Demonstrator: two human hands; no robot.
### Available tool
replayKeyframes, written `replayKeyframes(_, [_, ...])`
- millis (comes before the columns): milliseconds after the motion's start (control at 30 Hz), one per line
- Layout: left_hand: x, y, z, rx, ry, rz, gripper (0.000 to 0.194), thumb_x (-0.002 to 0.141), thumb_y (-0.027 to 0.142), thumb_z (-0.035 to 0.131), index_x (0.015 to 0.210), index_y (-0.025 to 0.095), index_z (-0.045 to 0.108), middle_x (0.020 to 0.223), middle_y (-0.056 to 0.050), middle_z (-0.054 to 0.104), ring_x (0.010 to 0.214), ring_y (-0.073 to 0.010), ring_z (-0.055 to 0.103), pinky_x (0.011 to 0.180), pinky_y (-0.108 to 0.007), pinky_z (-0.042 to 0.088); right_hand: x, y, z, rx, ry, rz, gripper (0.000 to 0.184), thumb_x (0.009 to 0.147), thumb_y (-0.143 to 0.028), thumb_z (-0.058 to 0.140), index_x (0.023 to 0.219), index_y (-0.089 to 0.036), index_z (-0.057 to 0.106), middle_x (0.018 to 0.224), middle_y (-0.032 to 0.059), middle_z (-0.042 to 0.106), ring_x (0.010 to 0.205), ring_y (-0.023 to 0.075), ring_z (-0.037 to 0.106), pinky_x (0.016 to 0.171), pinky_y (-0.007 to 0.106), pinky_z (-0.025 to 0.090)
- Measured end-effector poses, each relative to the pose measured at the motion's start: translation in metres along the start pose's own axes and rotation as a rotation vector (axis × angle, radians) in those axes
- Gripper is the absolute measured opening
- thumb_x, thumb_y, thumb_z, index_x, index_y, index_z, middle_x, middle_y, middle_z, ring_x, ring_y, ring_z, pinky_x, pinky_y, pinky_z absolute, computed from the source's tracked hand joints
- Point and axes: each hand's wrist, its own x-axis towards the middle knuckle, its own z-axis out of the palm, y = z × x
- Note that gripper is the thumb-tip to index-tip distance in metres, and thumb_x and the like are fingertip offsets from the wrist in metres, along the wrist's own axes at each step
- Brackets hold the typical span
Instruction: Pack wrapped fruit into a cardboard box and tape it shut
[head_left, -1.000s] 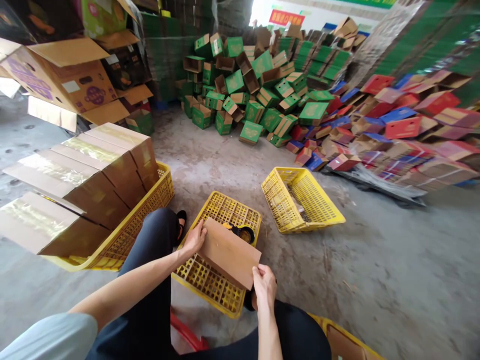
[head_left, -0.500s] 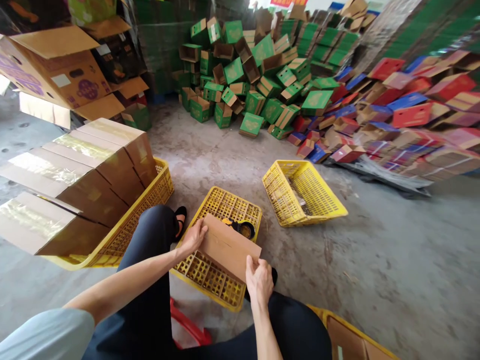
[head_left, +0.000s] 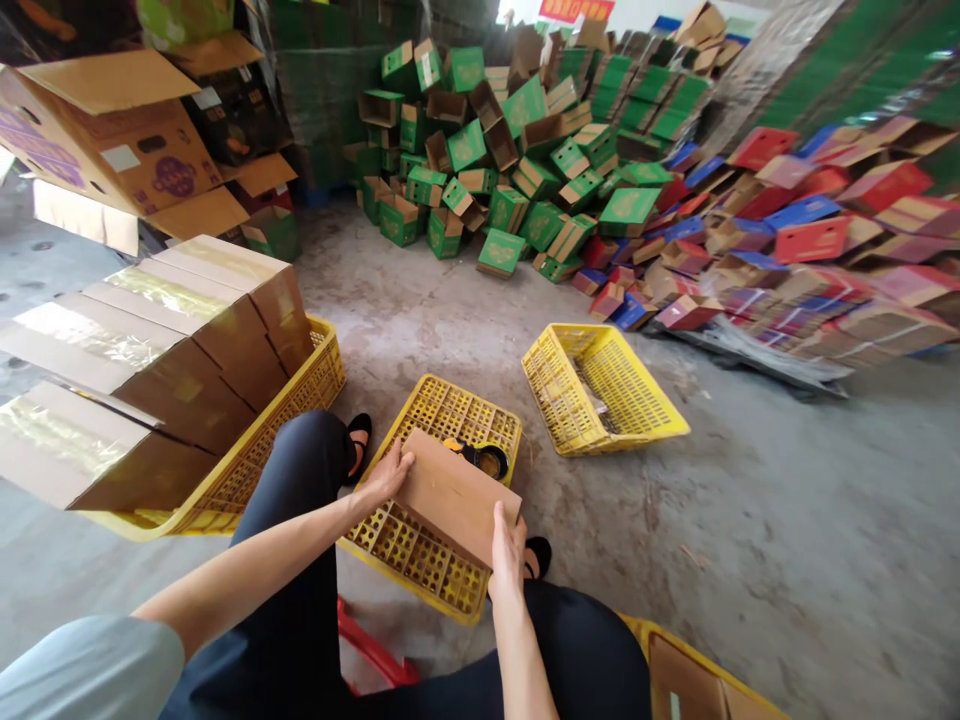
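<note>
Left hand (head_left: 385, 476) and right hand (head_left: 508, 550), fingers (head_left: 403, 463) part-closed, grip a cardboard box (head_left: 456, 500) over a yellow crate (head_left: 405, 550), perhaps touching it.

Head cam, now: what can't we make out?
Head view:
Rectangular brown cardboard piece: underside, hidden by its upper face.
Bare right hand: some fingertips, hidden by the cardboard.
Taped brown cardboard boxes: contents, hidden by closed tops.
Curved red object: part, hidden by dark trousers.
Lower-right yellow plastic crate: cut off by bottom edge.
</note>
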Motion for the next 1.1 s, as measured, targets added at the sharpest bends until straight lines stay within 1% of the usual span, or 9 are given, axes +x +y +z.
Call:
replayKeyframes(233, [-0.008, 0.009, 0.003, 0.138, 0.017, 0.042, 0.073, 0.102, 0.049, 0.045, 0.159, 0.005, 0.033, 0.161, -0.023, 0.04, 0.15, -0.0329, 0.04, 0.122, -0.039, 0.03, 0.002, -0.012, 0.003, 0.098, -0.009, 0.162, 0.091, 0.095, -0.072, 0.034, 0.151, 0.0, 0.04, 0.136, 0.0274, 0.065, 0.122, 0.0357, 0.065, 0.092, 0.038, 0.053])
replayKeyframes(400, [-0.005, 0.008, -0.001, 0.087, -0.034, 0.067, 0.067, 0.1, 0.053, 0.05, 0.152, 0.01, 0.045, 0.151, -0.021, 0.055, 0.141, -0.0352, 0.052, 0.118, -0.043, 0.036, 0.004, -0.015, 0.0, 0.115, -0.04, 0.159, 0.087, 0.095, -0.071, 0.037, 0.151, -0.003, 0.038, 0.138, 0.0244, 0.064, 0.121, 0.0314, 0.067, 0.093, 0.033, 0.052])
replayKeyframes(500, [-0.001, 0.005, -0.002, 0.026, -0.045, 0.059, 0.064, 0.098, 0.052, 0.055, 0.148, 0.013, 0.05, 0.145, -0.018, 0.061, 0.136, -0.0337, 0.056, 0.116, -0.041, 0.04, 0.003, -0.018, -0.004, 0.117, -0.058, 0.162, 0.091, 0.096, -0.068, 0.038, 0.156, 0.0, 0.027, 0.147, 0.0272, 0.056, 0.127, 0.0321, 0.063, 0.099, 0.035, 0.05])
replayKeyframes(567, [0.003, 0.003, -0.001, -0.057, -0.025, 0.045, 0.069, 0.094, 0.051, 0.063, 0.149, 0.012, 0.05, 0.146, -0.017, 0.06, 0.137, -0.0337, 0.056, 0.116, -0.039, 0.042, -0.002, -0.02, -0.007, 0.085, -0.025, 0.154, 0.098, 0.095, -0.068, 0.04, 0.16, 0.002, 0.015, 0.157, 0.0329, 0.04, 0.139, 0.0379, 0.052, 0.107, 0.043, 0.046])
replayKeyframes(633, [0.006, 0.002, 0.001, -0.178, -0.004, 0.016, 0.076, 0.089, 0.049, 0.071, 0.15, 0.011, 0.048, 0.148, -0.019, 0.058, 0.139, -0.0346, 0.054, 0.116, -0.039, 0.042, -0.009, -0.02, -0.01, -0.003, 0.044, 0.056, 0.107, 0.092, -0.071, 0.046, 0.163, -0.003, 0.005, 0.166, 0.0345, 0.019, 0.151, 0.0448, 0.032, 0.112, 0.055, 0.039])
replayKeyframes(700, [0.009, 0.001, 0.002, -0.266, 0.003, -0.003, 0.081, 0.086, 0.046, 0.075, 0.152, 0.009, 0.046, 0.151, -0.02, 0.055, 0.14, -0.0346, 0.052, 0.116, -0.039, 0.042, -0.014, -0.021, -0.014, -0.15, 0.069, -0.168, 0.113, 0.088, -0.073, 0.055, 0.165, -0.014, -0.002, 0.17, 0.0285, 0.001, 0.156, 0.0474, 0.011, 0.115, 0.065, 0.03])
replayKeyframes(800, [0.01, 0.002, 0.002, -0.304, -0.02, 0.004, 0.077, 0.084, 0.043, 0.076, 0.148, 0.008, 0.051, 0.148, -0.019, 0.058, 0.137, -0.0344, 0.055, 0.115, -0.041, 0.044, -0.015, -0.029, -0.023, -0.426, -0.072, -0.519, 0.121, 0.081, -0.065, 0.07, 0.166, -0.028, -0.007, 0.173, 0.0182, -0.01, 0.158, 0.0439, -0.009, 0.118, 0.071, 0.014])
replayKeyframes(933, [0.008, 0.005, -0.001, -0.323, -0.068, 0.028, 0.064, 0.084, 0.046, 0.074, 0.136, 0.01, 0.062, 0.129, -0.016, 0.072, 0.123, -0.0348, 0.066, 0.105, -0.044, 0.053, -0.001, -0.057, -0.032, -0.682, -0.281, -0.689, 0.134, 0.069, -0.06, 0.083, 0.165, -0.035, -0.007, 0.172, 0.0144, -0.018, 0.156, 0.043, -0.017, 0.118, 0.073, 0.001])
replayKeyframes(1100, [0.007, 0.006, -0.004, -0.328, -0.068, 0.028, 0.066, 0.082, 0.047, 0.078, 0.134, 0.009, 0.065, 0.121, -0.017, 0.075, 0.117, -0.0371, 0.069, 0.101, -0.043, 0.055, 0.011, -0.083, -0.028, -0.796, -0.507, -0.667, 0.145, 0.058, -0.06, 0.089, 0.164, -0.035, -0.007, 0.171, 0.0209, -0.014, 0.156, 0.0502, -0.006, 0.113, 0.078, 0.008])
